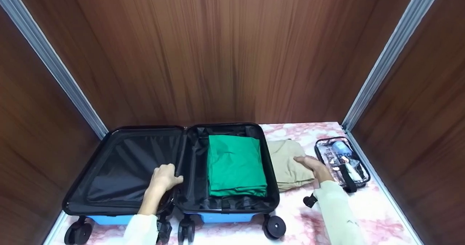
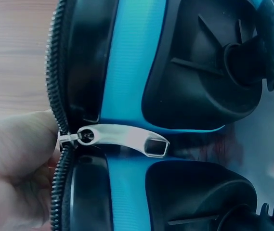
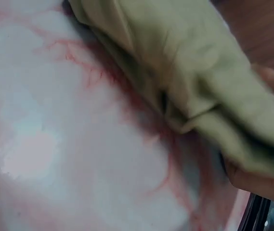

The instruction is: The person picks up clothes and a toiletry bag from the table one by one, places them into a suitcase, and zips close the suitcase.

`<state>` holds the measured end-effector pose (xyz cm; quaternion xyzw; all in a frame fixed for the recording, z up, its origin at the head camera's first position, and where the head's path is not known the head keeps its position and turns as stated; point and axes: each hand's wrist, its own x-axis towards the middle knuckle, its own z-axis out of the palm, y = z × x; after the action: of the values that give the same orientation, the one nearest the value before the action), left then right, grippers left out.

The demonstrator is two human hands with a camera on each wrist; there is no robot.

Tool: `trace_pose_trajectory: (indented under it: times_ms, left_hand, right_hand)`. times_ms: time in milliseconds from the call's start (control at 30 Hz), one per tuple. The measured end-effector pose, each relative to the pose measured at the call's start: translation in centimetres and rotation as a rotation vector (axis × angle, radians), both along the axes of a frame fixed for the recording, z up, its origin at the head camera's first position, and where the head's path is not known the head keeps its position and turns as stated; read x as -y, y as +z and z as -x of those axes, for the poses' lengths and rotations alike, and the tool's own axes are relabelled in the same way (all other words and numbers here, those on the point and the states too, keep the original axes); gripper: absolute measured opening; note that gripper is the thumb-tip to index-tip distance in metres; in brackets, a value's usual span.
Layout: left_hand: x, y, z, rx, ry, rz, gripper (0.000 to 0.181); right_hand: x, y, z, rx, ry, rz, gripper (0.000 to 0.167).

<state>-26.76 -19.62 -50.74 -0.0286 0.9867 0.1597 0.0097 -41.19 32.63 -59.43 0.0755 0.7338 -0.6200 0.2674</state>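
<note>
A suitcase (image 1: pixel 183 154) lies opened flat, with a folded green cloth (image 1: pixel 236 165) in its right half. My left hand (image 1: pixel 164 179) grips the ridge between the two halves, thumb toward the right half; in the left wrist view the hand (image 2: pixel 19 168) is partly hidden behind the zipper (image 2: pixel 57 62) and its pale pull tab (image 2: pixel 122 136). Right of the suitcase, my right hand (image 1: pixel 313 166) holds the near right edge of a folded beige garment (image 1: pixel 287 161). The right wrist view shows the garment (image 3: pixel 175 62) bunched at that hand (image 3: pixel 257 185), slightly blurred.
A clear toiletry pouch (image 1: pixel 332 154) with small bottles lies at the right by the wall. Black wheels (image 1: pixel 275 227) stick out from the suitcase's near side. Wood-grain panels (image 1: pixel 218 56) close off the back and both sides of the pink-marbled surface (image 1: pixel 301 219).
</note>
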Motion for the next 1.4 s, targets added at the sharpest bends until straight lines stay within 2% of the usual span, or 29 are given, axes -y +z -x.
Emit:
trace_pose_trajectory:
  times_ms: [133,267,367,467,500,567,633,800,933,1033,1133,1400]
  left_hand:
    - [0.2,0.1,-0.1,-0.004,0.0,-0.004,0.033]
    - [0.2,0.1,-0.3,-0.019,-0.006,-0.003,0.033]
    - [0.2,0.0,-0.2,-0.018,-0.013,-0.003,0.033]
    - [0.1,0.1,-0.1,-0.015,-0.014,-0.005,0.033]
    - [0.0,0.2,-0.1,-0.012,-0.011,-0.008,0.033]
    - [0.0,0.2,-0.1,-0.014,-0.006,-0.015,0.032]
    - [0.0,0.2,-0.1,-0.022,-0.002,-0.021,0.032]
    - [0.0,0.2,-0.2,-0.034,0.001,-0.024,0.034]
    - [0.0,0.1,-0.2,-0.033,-0.001,-0.016,0.035]
    - [0.0,0.2,-0.1,-0.038,-0.002,-0.014,0.034]
    - [0.0,0.3,-0.1,-0.037,-0.003,-0.017,0.032]
    - [0.0,0.1,-0.4,-0.049,-0.004,-0.03,0.031]
  right_hand:
    - [0.3,0.8,0.3,-0.049,0.015,-0.011,0.058]
    - [0.7,2.0,0.0,-0.051,0.045,0.046,0.047]
    - [0.6,2.0,-0.1,-0.039,0.075,0.052,0.041]
    - [0.3,1.7,0.0,-0.047,0.094,0.034,0.025]
    - [0.1,1.3,0.1,-0.057,0.095,0.028,0.022]
    - [0.0,1.5,0.0,-0.069,0.094,0.035,0.012]
    - [-0.1,1.6,-0.2,-0.081,0.084,0.047,0.009]
    - [-0.1,2.0,-0.9,-0.088,0.072,0.054,0.009]
    - [0.0,2.5,-1.5,-0.082,0.095,0.062,0.009]
    - [0.3,3.1,-2.0,-0.094,0.096,0.051,0.017]
    - [0.7,3.8,-2.1,-0.137,0.08,0.018,0.021]
    - [2.3,6.5,-2.3,-0.254,0.046,-0.04,0.016]
